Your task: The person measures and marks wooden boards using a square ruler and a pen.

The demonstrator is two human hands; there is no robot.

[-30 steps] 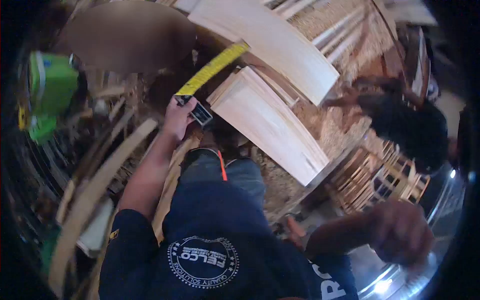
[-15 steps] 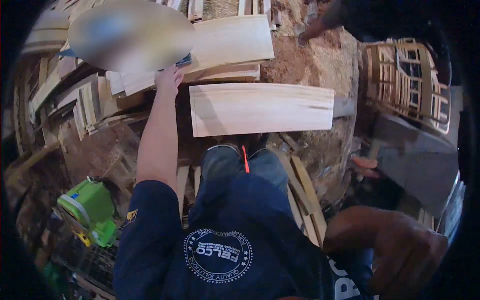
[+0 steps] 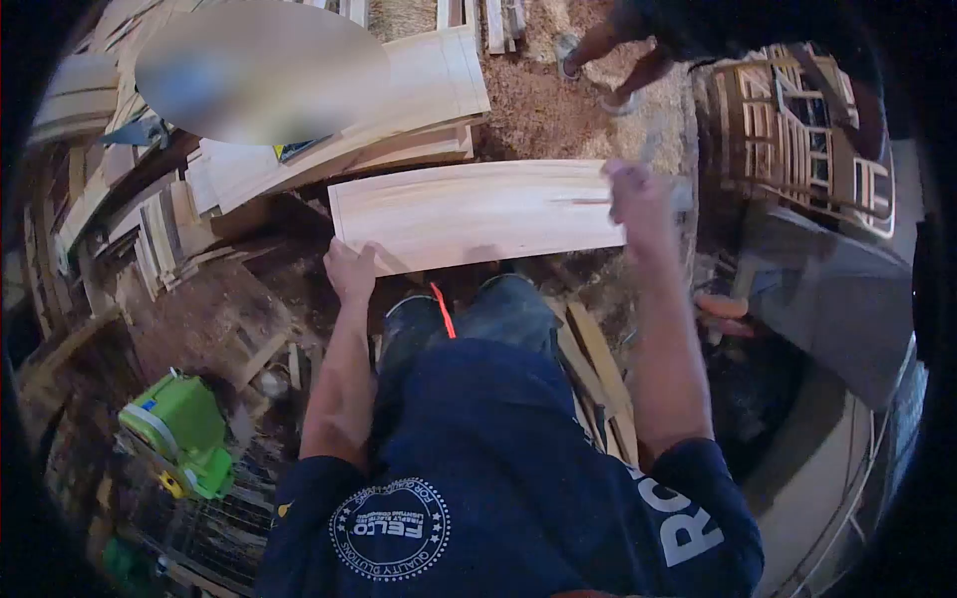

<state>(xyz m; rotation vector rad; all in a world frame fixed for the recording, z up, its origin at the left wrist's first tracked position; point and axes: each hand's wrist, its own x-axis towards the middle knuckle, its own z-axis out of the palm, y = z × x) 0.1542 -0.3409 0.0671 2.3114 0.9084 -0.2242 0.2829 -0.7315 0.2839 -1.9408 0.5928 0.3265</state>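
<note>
Panel, wood, pale, 1 pc. (image 3: 478,214): lying crosswise just past wearer's knees, slightly curved, long edges L to R; support underneath mostly hidden.
L hand (image 3: 351,269): at panel's near L corner, thumb over top face, fingers by the end edge, partly spread; firmness of hold can't be told.
R hand (image 3: 636,204): at panel's R end, motion-blurred, fingers bent; can't tell if closed on it.
Curved boards (image 3: 439,75), stacked, qty unclear: beyond panel, to far L, partly under blurred patch.
Wood strips (image 3: 598,369), several: beside wearer's R knee.
Container, green, w/ pale band (image 3: 184,424): near L, on cluttered ground.
Slatted wood frame (image 3: 797,149): far R, nr. another person's legs (image 3: 643,75).
</note>
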